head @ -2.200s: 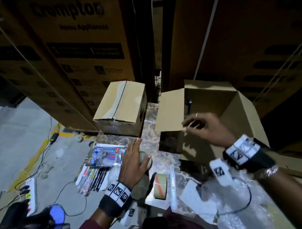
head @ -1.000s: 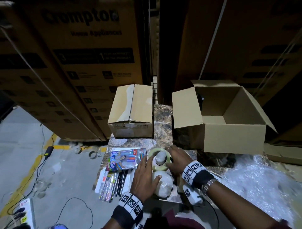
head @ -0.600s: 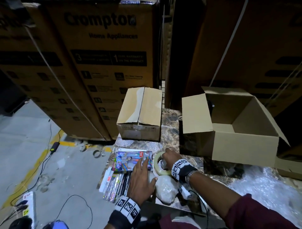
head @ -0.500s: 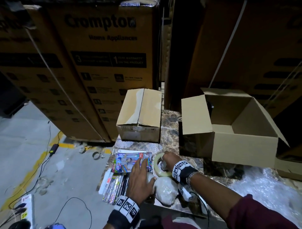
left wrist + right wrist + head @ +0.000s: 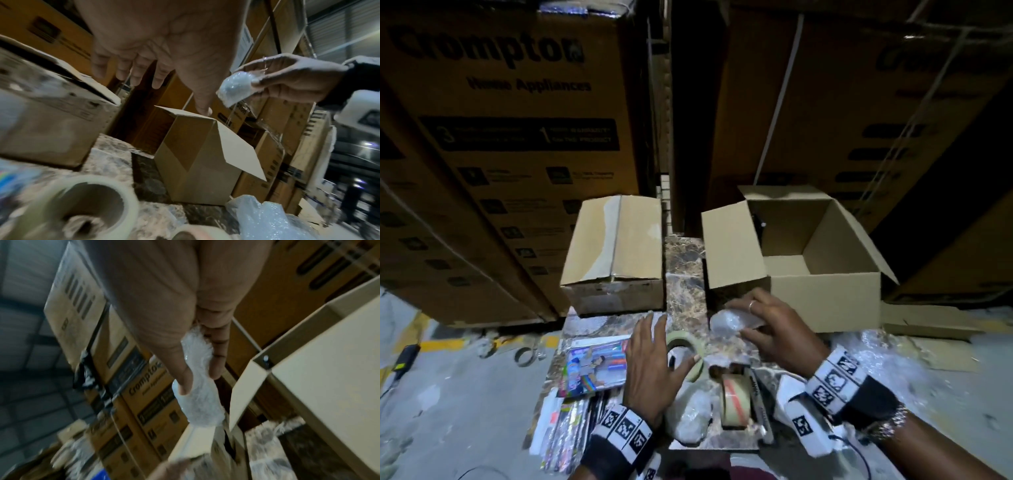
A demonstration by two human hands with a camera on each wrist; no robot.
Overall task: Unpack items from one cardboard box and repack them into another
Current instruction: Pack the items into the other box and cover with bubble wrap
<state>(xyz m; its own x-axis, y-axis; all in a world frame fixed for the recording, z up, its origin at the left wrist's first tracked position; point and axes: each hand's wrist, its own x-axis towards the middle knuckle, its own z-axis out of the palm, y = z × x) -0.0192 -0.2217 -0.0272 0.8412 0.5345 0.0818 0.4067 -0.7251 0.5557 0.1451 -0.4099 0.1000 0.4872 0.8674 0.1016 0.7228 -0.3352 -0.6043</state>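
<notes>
Since half a second ago: bundle (image 5: 734, 322) lifted from beside the tape ring (image 5: 686, 354) by the right hand (image 5: 774, 329).

Bundle, bubble-wrapped, is pinched between thumb and fingertips, held above the slab (image 5: 683, 274) just short of the open box (image 5: 825, 301), likely for an easy drop. Near wall and raised left flap are to be cleared; interior is seen mostly bare. Left hand (image 5: 649, 366) is spread flat over the ring, gripping nothing. Closed box (image 5: 616, 257) is set well left.

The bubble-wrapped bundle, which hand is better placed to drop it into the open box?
Right. The right hand already grips the bubble-wrapped bundle beside the open box; the left hand hovers empty over the tape roll.
</notes>
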